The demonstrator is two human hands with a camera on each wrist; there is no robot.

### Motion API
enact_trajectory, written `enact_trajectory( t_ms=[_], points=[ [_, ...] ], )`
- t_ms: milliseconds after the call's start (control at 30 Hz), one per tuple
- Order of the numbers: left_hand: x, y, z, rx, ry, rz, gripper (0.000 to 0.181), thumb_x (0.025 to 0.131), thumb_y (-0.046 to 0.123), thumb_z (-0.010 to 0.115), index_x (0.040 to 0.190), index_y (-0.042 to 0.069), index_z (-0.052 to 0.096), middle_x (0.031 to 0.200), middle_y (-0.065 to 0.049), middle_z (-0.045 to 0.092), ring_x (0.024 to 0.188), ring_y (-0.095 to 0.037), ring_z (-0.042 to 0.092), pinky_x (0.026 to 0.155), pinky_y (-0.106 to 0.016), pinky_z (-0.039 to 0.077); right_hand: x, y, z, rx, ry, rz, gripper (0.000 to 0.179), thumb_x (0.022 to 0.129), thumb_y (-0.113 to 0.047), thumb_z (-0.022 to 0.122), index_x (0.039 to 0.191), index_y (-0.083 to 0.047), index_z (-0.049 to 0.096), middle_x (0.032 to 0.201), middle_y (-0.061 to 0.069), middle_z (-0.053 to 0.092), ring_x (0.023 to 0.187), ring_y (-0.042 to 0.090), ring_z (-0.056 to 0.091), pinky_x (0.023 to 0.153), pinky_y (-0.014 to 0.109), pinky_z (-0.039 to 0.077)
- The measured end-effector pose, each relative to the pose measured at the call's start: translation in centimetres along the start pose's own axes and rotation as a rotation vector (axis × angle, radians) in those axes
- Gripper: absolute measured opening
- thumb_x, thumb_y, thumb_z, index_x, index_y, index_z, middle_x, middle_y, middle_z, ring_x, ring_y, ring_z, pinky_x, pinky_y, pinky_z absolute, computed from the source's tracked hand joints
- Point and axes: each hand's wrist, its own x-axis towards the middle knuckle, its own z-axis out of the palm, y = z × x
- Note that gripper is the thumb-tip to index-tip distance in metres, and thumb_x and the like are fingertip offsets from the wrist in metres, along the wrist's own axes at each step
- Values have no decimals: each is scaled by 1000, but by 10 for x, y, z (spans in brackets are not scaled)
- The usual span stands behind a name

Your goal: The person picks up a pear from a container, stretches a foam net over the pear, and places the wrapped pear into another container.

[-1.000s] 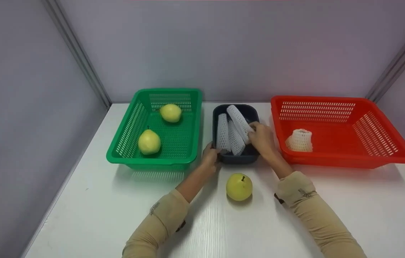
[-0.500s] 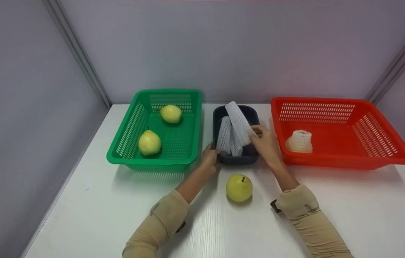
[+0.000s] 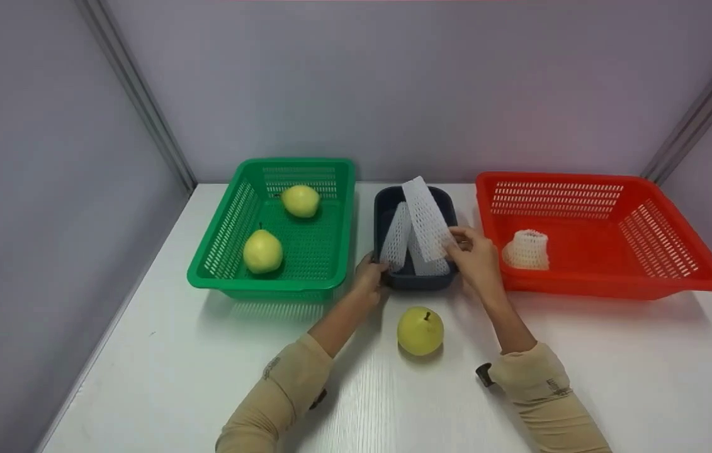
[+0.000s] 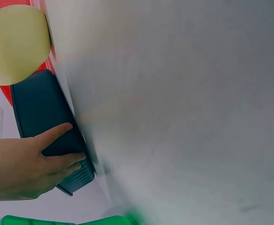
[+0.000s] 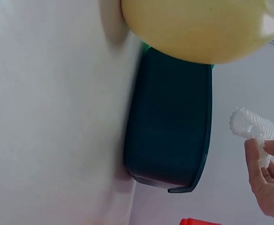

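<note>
A white foam fruit net (image 3: 425, 220), flattened and tilted, is pinched between the thumb and fingers of my right hand (image 3: 476, 257). It rises over a dark blue plastic box (image 3: 420, 282), where more white foam nets (image 3: 397, 239) lie. In the right wrist view the held net (image 5: 254, 124) shows its open end beside the fingertips. My left hand (image 3: 368, 280) grips the near left corner of the box; the left wrist view has its fingers (image 4: 57, 161) spread against the outer wall. Just in front of the box stands a yellow pear (image 3: 420, 331), stem up.
To the left is a green basket (image 3: 280, 284) holding two pears (image 3: 262, 251). On the right, a red basket (image 3: 607, 282) contains a netted pear-sized bundle (image 3: 527, 250). Pale walls (image 3: 393, 82) close off the back and sides of the white table (image 3: 204, 377).
My right hand has drawn the foam net up and slightly toward the right, away from the others, which shifted in the box. The left hand stays at the box corner.
</note>
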Motion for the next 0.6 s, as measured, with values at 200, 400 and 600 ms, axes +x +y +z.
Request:
enact_trajectory(
  t_ms=[200,400,600],
  points=[
    [1,0,0,16,10,4,50,94,1,43,142,3,29,136,-18,39,124,-30,37,99,-43,33,-6,-1,-3,44,-9,21,30,85,-2,64,113,6,59,102,20,61,89,26,59,69,23,51],
    [0,0,1,17,34,-20,48,95,3,44,141,1,31,138,-18,38,126,-31,35,100,-44,31,-10,-2,-5,95,-33,50,30,86,-3,62,115,6,58,103,19,60,87,24,59,70,25,51],
    [2,-1,2,76,59,-19,45,94,6,46,137,-2,34,135,-18,41,125,-30,36,99,-42,33,-12,-4,-8,136,-60,98,33,88,-5,61,118,5,55,110,18,57,89,23,59,73,26,51]
  ],
)
